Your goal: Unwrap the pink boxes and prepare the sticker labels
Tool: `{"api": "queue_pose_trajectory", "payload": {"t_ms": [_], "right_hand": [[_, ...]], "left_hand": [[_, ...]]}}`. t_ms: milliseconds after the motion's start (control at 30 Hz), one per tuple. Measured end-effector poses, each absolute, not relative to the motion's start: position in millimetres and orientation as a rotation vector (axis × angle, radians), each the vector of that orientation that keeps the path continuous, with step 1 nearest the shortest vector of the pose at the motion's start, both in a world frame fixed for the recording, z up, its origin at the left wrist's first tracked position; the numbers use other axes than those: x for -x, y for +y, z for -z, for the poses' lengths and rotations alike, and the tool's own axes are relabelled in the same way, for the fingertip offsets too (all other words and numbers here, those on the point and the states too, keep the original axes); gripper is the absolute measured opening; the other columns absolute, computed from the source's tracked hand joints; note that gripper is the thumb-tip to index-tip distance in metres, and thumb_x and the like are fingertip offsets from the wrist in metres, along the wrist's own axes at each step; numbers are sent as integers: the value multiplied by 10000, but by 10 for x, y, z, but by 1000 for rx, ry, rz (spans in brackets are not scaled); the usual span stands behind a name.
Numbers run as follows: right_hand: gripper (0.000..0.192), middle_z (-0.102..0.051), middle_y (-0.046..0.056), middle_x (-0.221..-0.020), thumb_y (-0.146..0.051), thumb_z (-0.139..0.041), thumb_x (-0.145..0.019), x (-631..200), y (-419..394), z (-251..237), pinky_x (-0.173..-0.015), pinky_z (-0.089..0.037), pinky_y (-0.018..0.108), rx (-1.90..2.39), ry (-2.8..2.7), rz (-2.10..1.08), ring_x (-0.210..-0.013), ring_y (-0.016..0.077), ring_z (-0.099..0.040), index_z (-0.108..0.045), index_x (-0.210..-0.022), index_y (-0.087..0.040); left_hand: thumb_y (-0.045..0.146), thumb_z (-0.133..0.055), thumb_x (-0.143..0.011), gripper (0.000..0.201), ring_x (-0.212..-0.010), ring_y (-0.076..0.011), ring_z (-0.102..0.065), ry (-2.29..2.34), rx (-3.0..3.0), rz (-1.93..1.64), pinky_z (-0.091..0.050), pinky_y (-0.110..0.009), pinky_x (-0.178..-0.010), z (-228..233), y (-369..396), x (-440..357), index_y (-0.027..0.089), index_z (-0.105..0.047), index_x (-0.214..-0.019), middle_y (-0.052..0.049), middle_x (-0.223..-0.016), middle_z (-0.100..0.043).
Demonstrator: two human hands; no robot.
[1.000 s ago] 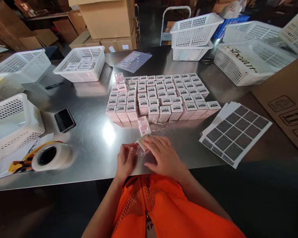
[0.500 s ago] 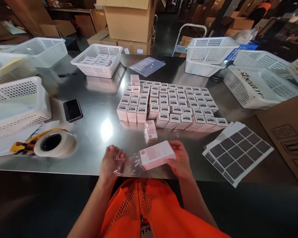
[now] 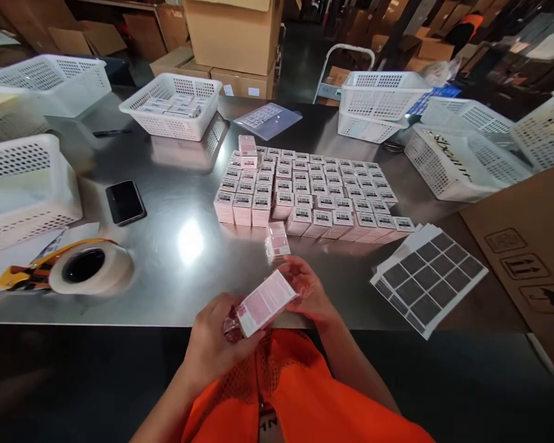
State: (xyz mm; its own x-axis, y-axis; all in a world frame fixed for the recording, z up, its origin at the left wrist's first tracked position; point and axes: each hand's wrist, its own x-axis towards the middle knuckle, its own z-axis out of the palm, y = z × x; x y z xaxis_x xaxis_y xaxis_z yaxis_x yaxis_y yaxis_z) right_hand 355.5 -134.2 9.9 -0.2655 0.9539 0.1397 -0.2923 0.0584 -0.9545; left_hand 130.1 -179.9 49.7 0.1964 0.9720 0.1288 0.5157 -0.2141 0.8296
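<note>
Right now you hold a small pink box (image 3: 266, 301) in both hands, low in the middle of the frame, just over the near edge of the steel table (image 3: 175, 277). Your left hand (image 3: 215, 341) is closed around the box's lower-left end, where a bit of clear wrap (image 3: 231, 325) bunches under your fingers. Your right hand (image 3: 307, 289) cups the upper-right end, fingers curled behind it. The box is tilted, its printed face turned up toward you.

Just above your hands, a second pink box (image 3: 277, 241) in clear wrap lies on the table. Beyond it, at the centre of the frame, stands a block of many small labelled boxes (image 3: 305, 191) packed in rows. To the right lies a fanned stack of label sheets (image 3: 428, 271). At lower left sits a roll of tape (image 3: 90, 271) on a dispenser, with a black phone (image 3: 125, 202) above it. White baskets (image 3: 170, 104) ring the upper part of the frame.
</note>
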Motion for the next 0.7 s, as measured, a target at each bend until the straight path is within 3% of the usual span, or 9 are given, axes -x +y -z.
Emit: {"api": "queue_pose_trajectory", "payload": {"t_ms": [67,133,200,267,367,467,533,600,700], "right_hand": [[809,-606,80,-1244,-539,-846,-688,-3512,-1279,-86,-953,-530,456,847,-1328,-1321,-1120,246,-640,-455,-1368,-340],[718,-560,110,-1325,-500,-802,-753,-3496,-1210,-70,-1039,-471,492,1090,-1410,-943,-1215,264,-575,-475,-1361,-304],[634,-557,136,-1305,-444,-780,-776,-3473,-1138,-46,-1065,-430,527,1359,-1444,-510,-1230,294,-537,-513,-1316,-248],[688,-565,168,-1284,-461,-789,-749,-3418,-1061,-15,-1041,-427,569,1560,-1487,-270,-1220,345,-522,-504,-1319,-202],[854,-542,225,-1341,-480,-811,-707,-3310,-941,34,-990,-447,602,1799,-1582,-221,-1235,418,-505,-431,-1394,-146],[727,-576,228,-1317,-349,-720,-783,-3287,-878,43,-958,-481,567,1890,-1578,-264,-1189,401,-559,-419,-1403,-119],[607,-610,193,-1276,-295,-648,-819,-3303,-934,8,-943,-508,518,1808,-1568,-305,-1141,357,-601,-455,-1374,-140],[560,-623,155,-1224,-316,-646,-835,-3273,-1090,-50,-916,-532,473,1671,-1579,-298,-1099,322,-620,-485,-1354,-179],[645,-608,104,-1079,-350,-725,-811,-3084,-1440,-148,-820,-564,417,1460,-1624,-223,-962,279,-634,-468,-1391,-231]], "left_hand": [[430,-779,-733,300,-557,-158,-549,1637,-1815,-975,-403,-258,-544,-451,-1837,-1159,233,-675,-935,9,-706,-631],[516,-745,-751,346,-594,-182,-575,1977,-1725,-979,-407,-278,-593,-395,-1832,-954,234,-663,-934,5,-700,-615],[612,-697,-756,435,-709,-241,-630,2319,-1578,-799,-434,-315,-662,-334,-1762,-723,232,-648,-962,-24,-774,-644],[662,-655,-755,508,-848,-322,-658,2522,-1435,-540,-469,-375,-724,-272,-1640,-515,217,-643,-1000,-78,-900,-684],[651,-625,-770,559,-970,-414,-655,2577,-1334,-374,-498,-473,-799,-221,-1471,-330,174,-653,-1059,-161,-1058,-696],[711,-602,-758,722,-1025,-441,-645,2584,-1316,-333,-512,-512,-811,-294,-1462,-323,157,-620,-1220,-201,-1213,-646],[747,-615,-720,861,-1053,-430,-634,2671,-1313,-418,-521,-498,-784,-401,-1548,-409,177,-540,-1361,-207,-1337,-567],[709,-642,-716,851,-962,-353,-652,2604,-1306,-637,-521,-425,-718,-507,-1650,-572,209,-514,-1392,-168,-1310,-583],[584,-733,-696,713,-735,-219,-611,1833,-1214,-902,-481,-320,-610,-571,-1715,-932,213,-580,-1285,-96,-1130,-670]]}}
